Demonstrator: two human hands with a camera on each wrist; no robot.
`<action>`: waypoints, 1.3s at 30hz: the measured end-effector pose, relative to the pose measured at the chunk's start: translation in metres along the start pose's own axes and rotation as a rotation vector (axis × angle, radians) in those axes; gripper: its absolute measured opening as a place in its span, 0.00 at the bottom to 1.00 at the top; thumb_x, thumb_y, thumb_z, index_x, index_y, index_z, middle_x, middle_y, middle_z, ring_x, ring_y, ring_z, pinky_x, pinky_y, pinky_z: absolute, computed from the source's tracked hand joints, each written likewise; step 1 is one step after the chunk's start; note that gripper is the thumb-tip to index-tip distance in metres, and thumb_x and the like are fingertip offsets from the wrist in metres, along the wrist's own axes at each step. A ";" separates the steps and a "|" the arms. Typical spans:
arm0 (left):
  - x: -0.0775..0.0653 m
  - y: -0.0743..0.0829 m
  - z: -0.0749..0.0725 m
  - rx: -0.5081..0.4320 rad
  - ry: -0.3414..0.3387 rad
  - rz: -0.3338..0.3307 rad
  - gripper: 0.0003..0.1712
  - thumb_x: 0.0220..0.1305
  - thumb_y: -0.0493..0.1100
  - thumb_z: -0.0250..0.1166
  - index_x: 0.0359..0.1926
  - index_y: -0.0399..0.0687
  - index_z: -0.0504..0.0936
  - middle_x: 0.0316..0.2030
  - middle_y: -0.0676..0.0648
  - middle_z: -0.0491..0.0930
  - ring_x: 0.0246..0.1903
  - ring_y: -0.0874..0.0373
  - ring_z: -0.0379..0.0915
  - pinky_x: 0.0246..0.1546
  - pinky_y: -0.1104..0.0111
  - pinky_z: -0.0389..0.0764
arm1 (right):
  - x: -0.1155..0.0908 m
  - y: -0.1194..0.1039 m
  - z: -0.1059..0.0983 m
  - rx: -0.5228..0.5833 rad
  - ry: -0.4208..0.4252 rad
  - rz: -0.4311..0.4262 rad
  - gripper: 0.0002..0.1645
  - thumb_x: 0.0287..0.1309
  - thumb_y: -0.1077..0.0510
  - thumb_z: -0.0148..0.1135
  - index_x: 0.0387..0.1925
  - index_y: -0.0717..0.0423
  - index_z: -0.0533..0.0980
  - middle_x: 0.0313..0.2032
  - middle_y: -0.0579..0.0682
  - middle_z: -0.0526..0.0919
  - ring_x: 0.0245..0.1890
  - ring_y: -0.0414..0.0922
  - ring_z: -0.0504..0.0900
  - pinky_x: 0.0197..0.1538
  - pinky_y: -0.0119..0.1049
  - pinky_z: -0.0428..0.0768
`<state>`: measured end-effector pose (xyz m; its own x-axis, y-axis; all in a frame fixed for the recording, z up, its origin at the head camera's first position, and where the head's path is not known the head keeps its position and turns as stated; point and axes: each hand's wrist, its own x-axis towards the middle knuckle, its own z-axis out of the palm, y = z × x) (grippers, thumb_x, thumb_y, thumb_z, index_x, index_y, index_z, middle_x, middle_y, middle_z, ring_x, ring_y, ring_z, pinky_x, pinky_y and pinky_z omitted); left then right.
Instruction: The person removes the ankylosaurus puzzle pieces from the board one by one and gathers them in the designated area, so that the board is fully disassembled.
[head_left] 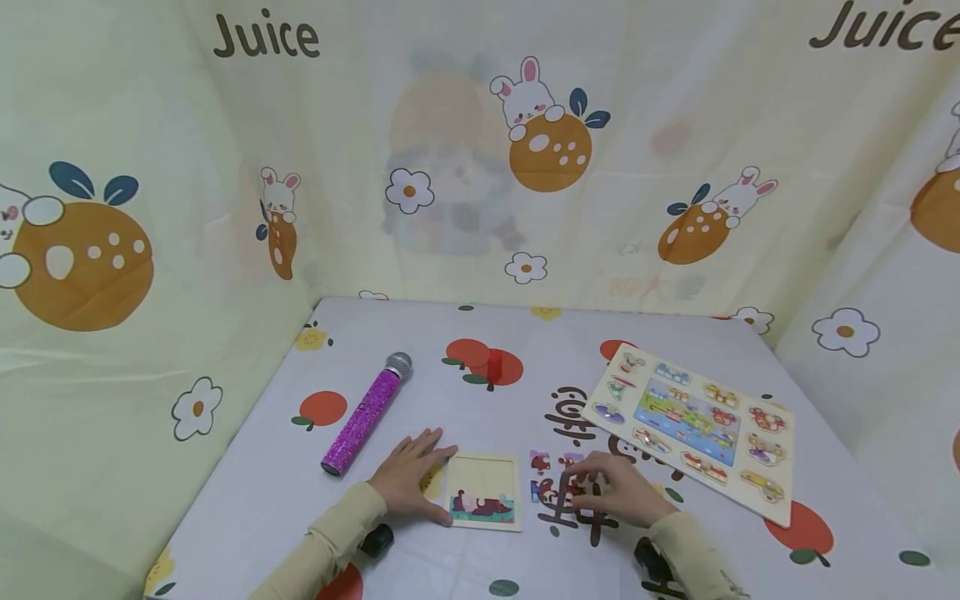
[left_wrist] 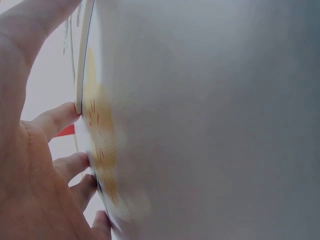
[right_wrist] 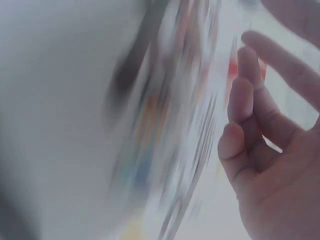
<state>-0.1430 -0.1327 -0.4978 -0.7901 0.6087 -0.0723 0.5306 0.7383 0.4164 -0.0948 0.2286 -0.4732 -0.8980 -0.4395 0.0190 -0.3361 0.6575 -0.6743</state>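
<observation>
A small square wooden puzzle tray point(head_left: 483, 475) lies in front of me, its bottom row filled with joined pieces that show a brown animal on green. My left hand point(head_left: 408, 479) is spread along the tray's left side, thumb at the lower corner and index finger at the upper one. In the left wrist view, the index fingertip point(left_wrist: 75, 111) touches the end of the tray's edge. To the right of the tray lie several loose jigsaw pieces point(head_left: 539, 491). Over them hovers my right hand point(head_left: 618, 490), fingers loosely bent, covering some pieces; nothing shows between its fingers in the blurred right wrist view.
A purple glitter microphone point(head_left: 367, 417) lies on the left of the table. At the right, a larger wooden peg puzzle board point(head_left: 693, 429) with vehicle and toy shapes lies at an angle. Patterned cloth walls point(head_left: 457, 275) enclose the back and sides.
</observation>
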 end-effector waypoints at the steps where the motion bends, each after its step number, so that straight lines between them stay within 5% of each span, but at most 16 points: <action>1: 0.000 0.000 -0.001 0.003 -0.002 0.000 0.61 0.37 0.71 0.73 0.71 0.52 0.62 0.74 0.40 0.50 0.74 0.44 0.42 0.73 0.49 0.45 | 0.007 -0.008 0.007 -0.001 -0.012 -0.012 0.22 0.52 0.50 0.71 0.48 0.55 0.82 0.36 0.45 0.81 0.34 0.42 0.75 0.37 0.34 0.75; 9: -0.001 0.001 0.000 0.007 -0.001 0.002 0.61 0.37 0.70 0.74 0.71 0.52 0.63 0.73 0.39 0.51 0.73 0.42 0.43 0.73 0.47 0.46 | 0.049 -0.069 0.068 -0.157 -0.030 -0.154 0.21 0.54 0.52 0.70 0.50 0.52 0.81 0.47 0.46 0.81 0.49 0.45 0.76 0.55 0.46 0.76; 13: 0.001 -0.002 0.004 0.019 0.003 0.000 0.61 0.36 0.71 0.74 0.71 0.53 0.63 0.74 0.41 0.51 0.73 0.43 0.43 0.73 0.47 0.46 | 0.062 -0.091 0.086 -0.330 0.013 -0.225 0.21 0.49 0.54 0.72 0.47 0.53 0.82 0.45 0.48 0.83 0.45 0.46 0.77 0.52 0.44 0.77; 17: 0.002 -0.002 0.004 0.007 0.000 0.000 0.61 0.37 0.71 0.73 0.71 0.54 0.62 0.74 0.41 0.50 0.74 0.44 0.42 0.73 0.48 0.46 | 0.067 -0.100 0.095 -0.425 0.056 -0.199 0.23 0.40 0.54 0.76 0.42 0.54 0.83 0.38 0.48 0.84 0.38 0.45 0.77 0.45 0.42 0.77; 26: 0.003 -0.005 0.004 0.013 0.012 0.005 0.61 0.36 0.71 0.73 0.71 0.54 0.63 0.74 0.41 0.51 0.73 0.44 0.43 0.73 0.48 0.46 | 0.074 -0.104 0.100 -0.389 0.007 -0.173 0.24 0.35 0.60 0.77 0.41 0.55 0.83 0.27 0.42 0.79 0.28 0.37 0.71 0.37 0.32 0.74; 39: 0.001 -0.002 0.001 0.003 0.012 0.012 0.60 0.37 0.69 0.75 0.70 0.51 0.64 0.73 0.40 0.52 0.73 0.42 0.43 0.72 0.46 0.46 | 0.078 -0.104 0.097 -0.267 -0.080 -0.107 0.21 0.37 0.63 0.76 0.38 0.53 0.81 0.27 0.41 0.74 0.27 0.35 0.69 0.33 0.27 0.71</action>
<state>-0.1446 -0.1328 -0.4999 -0.7876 0.6136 -0.0561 0.5409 0.7321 0.4141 -0.1023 0.0666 -0.4732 -0.8321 -0.5544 0.0142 -0.4996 0.7383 -0.4531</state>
